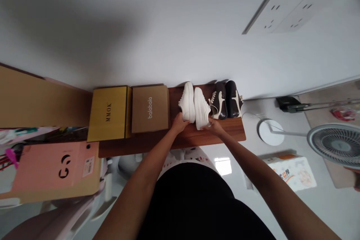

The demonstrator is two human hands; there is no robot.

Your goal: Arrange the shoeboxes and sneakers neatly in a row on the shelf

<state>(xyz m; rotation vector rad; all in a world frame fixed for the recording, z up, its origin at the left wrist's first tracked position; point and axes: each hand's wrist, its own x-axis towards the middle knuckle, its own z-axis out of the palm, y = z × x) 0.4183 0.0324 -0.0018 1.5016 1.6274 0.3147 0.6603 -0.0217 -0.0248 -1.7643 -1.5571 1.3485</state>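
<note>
Two white sneakers stand side by side on a brown wooden shelf [202, 140], close to the wall. My left hand [179, 123] grips the near end of the left white sneaker [188, 101], its fingers closed around it. On the other side, my right hand [214, 126] holds the near end of the right white sneaker [201, 107]. The fingertips of both hands are partly hidden by the shoes. Just right of them stands a pair of dark brown sneakers [219, 101] with cream trim and laces.
Left along the shelf are a brown balabala box [150, 108] and a yellow MMOK box [108, 112]. A pink box [53, 167] lies lower left. On the right are a standing fan [336, 144], a white package [295, 174] on the floor and a wall socket [289, 13].
</note>
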